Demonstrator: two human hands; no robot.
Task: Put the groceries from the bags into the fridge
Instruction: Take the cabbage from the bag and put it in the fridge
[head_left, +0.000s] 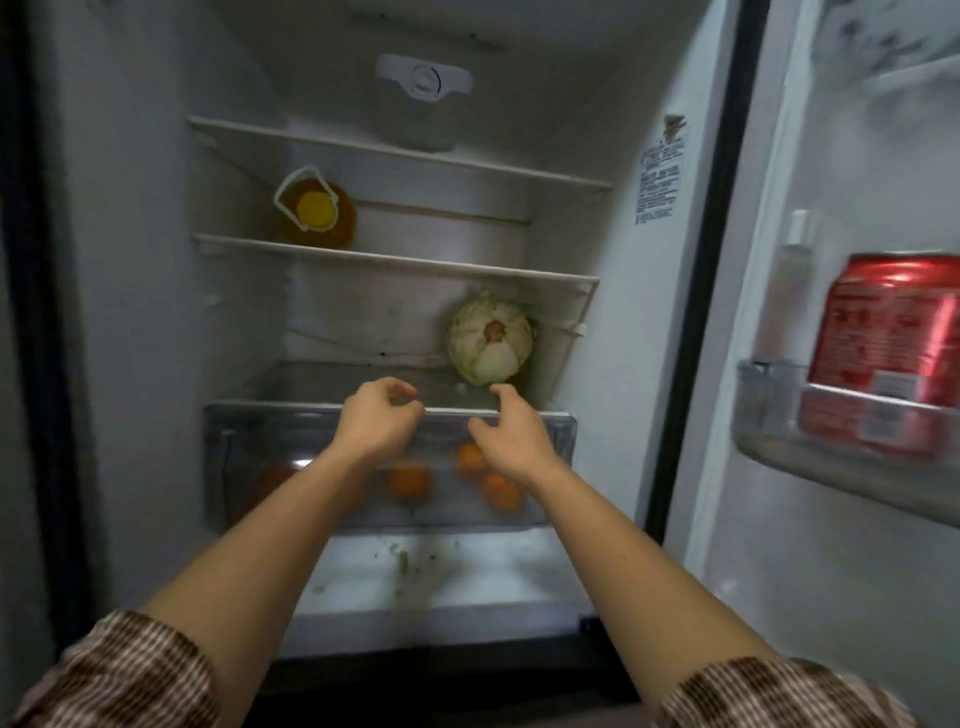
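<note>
The fridge is open in front of me. My left hand (382, 421) is at the top rim of the clear crisper drawer (556, 436), fingers curled; whether they grip the rim is unclear. My right hand (511, 441) hovers at the same rim with loosely bent fingers and the thumb spread, holding nothing. Several oranges (410, 480) lie inside the drawer. A pale cabbage (491, 338) sits on the shelf just behind my right hand. A bottle of yellow liquid with a yellow cap (317, 210) stands on the shelf above, at the left. No bags are in view.
The fridge door (857, 519) stands open at the right; its bin (831, 447) holds a red can (893, 332) and a white bottle (792, 280). The top shelf (395, 150) is bare. A white compartment (441, 577) with green specks lies below the drawer.
</note>
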